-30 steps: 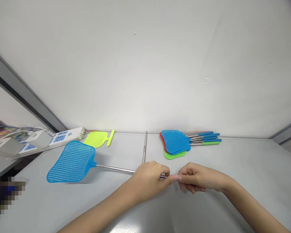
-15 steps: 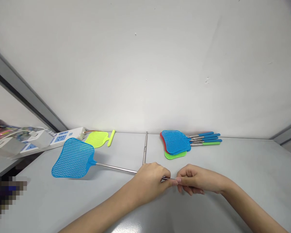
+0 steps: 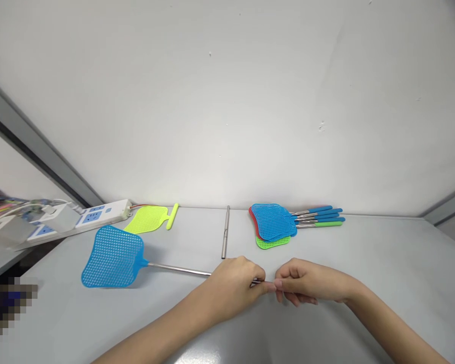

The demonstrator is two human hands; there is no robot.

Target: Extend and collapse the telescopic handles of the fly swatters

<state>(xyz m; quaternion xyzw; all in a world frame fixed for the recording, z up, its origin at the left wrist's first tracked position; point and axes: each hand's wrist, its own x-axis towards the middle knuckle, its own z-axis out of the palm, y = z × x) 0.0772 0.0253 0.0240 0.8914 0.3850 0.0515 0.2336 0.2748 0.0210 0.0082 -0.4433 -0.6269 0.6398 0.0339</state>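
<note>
My left hand (image 3: pixel 238 284) is closed around the metal rod of a blue fly swatter (image 3: pixel 112 259). The swatter's mesh head points left, and its rod runs almost level into my fist. At the rod's other end my right hand (image 3: pixel 307 281) pinches with thumb and fingertips, close against my left thumb. The tip between these fingers is mostly hidden. Just beyond my left hand, a separate thin metal rod (image 3: pixel 226 233) lies on the table, pointing toward the wall.
Several fly swatters (image 3: pixel 275 222) lie stacked by the wall, blue on top, red and green below, handles rightward. A yellow-green swatter head (image 3: pixel 147 219) with a short bar handle (image 3: pixel 172 216) rests at back left. Beside it, a white power strip (image 3: pixel 111 210) holds plugs on the grey table (image 3: pixel 387 283).
The blue swatter's head has dipped slightly, and its rod sits a little lower. Both hands keep their grip in nearly the same place.
</note>
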